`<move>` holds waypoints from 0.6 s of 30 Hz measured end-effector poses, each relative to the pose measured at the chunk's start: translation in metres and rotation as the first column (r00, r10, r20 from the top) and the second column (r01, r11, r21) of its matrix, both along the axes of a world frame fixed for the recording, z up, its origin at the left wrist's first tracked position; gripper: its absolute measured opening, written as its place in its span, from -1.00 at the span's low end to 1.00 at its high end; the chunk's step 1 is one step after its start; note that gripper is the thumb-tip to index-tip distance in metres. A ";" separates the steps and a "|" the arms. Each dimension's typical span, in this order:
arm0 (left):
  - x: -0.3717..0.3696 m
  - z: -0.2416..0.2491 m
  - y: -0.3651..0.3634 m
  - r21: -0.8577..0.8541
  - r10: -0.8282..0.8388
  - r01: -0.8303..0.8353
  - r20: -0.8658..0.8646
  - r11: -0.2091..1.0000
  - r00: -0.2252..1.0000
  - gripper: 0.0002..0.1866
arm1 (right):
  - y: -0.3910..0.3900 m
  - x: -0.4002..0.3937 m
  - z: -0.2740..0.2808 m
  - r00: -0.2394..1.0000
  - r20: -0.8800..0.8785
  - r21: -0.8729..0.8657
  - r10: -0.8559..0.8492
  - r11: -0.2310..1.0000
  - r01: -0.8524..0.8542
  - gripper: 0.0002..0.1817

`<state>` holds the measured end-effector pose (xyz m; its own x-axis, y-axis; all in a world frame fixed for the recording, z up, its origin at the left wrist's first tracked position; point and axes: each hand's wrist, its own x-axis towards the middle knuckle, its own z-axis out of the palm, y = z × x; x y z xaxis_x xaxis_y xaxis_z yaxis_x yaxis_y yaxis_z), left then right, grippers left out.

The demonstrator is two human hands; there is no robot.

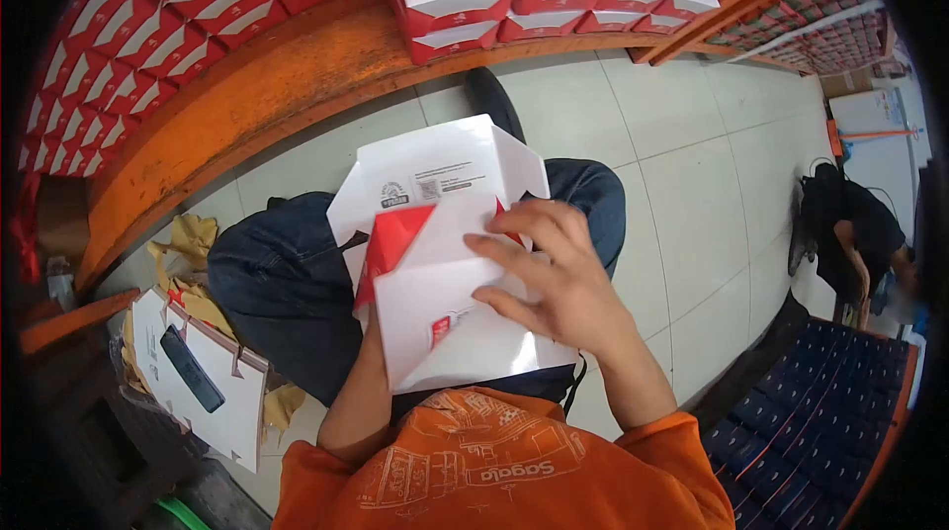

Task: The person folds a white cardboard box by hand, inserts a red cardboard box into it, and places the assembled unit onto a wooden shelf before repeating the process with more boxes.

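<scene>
Orange-sleeved, the right hand [554,278] presses flat and open on a light, creasable white-and-red cardboard carton [440,253] over the lap, best gripped at its six-o'clock edge, while the left hand's grip stays hidden beneath.

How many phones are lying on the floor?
1. A dark phone lies on the flat white cardboard at lower left, beside the person's knee. Others could be hidden under the scraps.

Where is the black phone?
In the head view the black phone lies at the lower left, on flat white cardboard sheets on the floor, beside the person's left knee and away from the white and red box being folded.
</scene>
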<state>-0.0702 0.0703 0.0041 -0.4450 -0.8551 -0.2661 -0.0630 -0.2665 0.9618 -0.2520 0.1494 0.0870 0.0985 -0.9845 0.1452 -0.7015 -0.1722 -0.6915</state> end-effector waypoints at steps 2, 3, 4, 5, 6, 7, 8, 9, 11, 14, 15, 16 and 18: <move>0.001 -0.007 0.005 -0.128 -0.045 0.050 0.045 0.991 0.998 -0.78 | -0.010 -0.008 0.003 1.000 -0.002 -0.025 0.031 0.999 -0.031 -0.41; 0.004 -0.008 0.006 -0.194 -0.056 0.069 0.073 0.979 0.996 -0.78 | -0.010 -0.004 0.004 0.999 -0.001 -0.028 0.033 0.999 -0.033 -0.41; 0.008 -0.009 0.004 -0.263 -0.060 0.086 0.103 0.961 0.993 -0.78 | -0.009 0.002 0.005 0.986 0.094 -0.067 0.140 0.989 -0.135 -0.42; 0.012 -0.009 0.001 -0.330 -0.059 0.100 0.134 0.939 0.989 -0.79 | -0.007 0.007 0.006 0.950 0.185 -0.115 0.252 0.966 -0.233 -0.43; 0.019 -0.005 -0.006 0.038 -0.105 0.101 0.126 0.994 0.986 -0.70 | -0.005 0.008 0.008 0.939 0.137 -0.123 0.317 0.946 -0.301 -0.44; 0.020 -0.017 -0.004 0.033 -0.094 0.091 0.127 0.995 0.987 -0.70 | -0.008 0.006 0.005 0.935 0.136 -0.128 0.327 0.942 -0.310 -0.44; 0.020 -0.036 0.003 -0.193 -0.089 0.097 0.049 0.976 0.995 -0.67 | -0.010 0.004 -0.001 0.975 0.038 -0.133 0.217 0.969 -0.211 -0.45; 0.023 -0.049 0.011 -0.404 -0.111 0.090 -0.027 0.910 0.993 -0.64 | -0.010 0.001 -0.003 0.994 -0.057 -0.142 0.093 0.985 -0.100 -0.46; 0.030 -0.049 0.016 -0.328 -0.196 0.176 -0.028 0.928 0.980 -0.63 | -0.017 -0.003 0.010 0.988 -0.129 -0.095 0.083 0.991 -0.095 -0.38; 0.060 -0.045 0.018 -0.079 -0.410 0.406 -0.048 0.911 0.911 -0.59 | -0.021 0.010 0.021 0.958 -0.102 0.213 0.267 0.947 -0.241 -0.18; 0.071 -0.043 0.014 -0.001 -0.469 0.470 -0.068 0.883 0.881 -0.57 | -0.019 0.009 0.021 0.958 -0.106 0.211 0.267 0.947 -0.241 -0.18; 0.079 -0.042 0.009 0.072 -0.520 0.527 -0.096 0.847 0.849 -0.56 | -0.017 0.005 0.019 0.986 -0.003 0.197 0.168 0.967 -0.164 -0.16; 0.098 -0.005 -0.010 0.037 -0.452 0.532 -0.479 0.846 0.752 -0.58 | -0.010 -0.011 0.001 0.978 0.210 0.012 0.011 1.000 -0.014 -0.13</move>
<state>0.0281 0.0607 -0.0014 -0.8930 -0.4470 -0.0519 0.1843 -0.4685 0.8640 -0.2634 0.1393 0.0879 0.0793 -0.9854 0.1505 -0.5388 -0.1693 -0.8253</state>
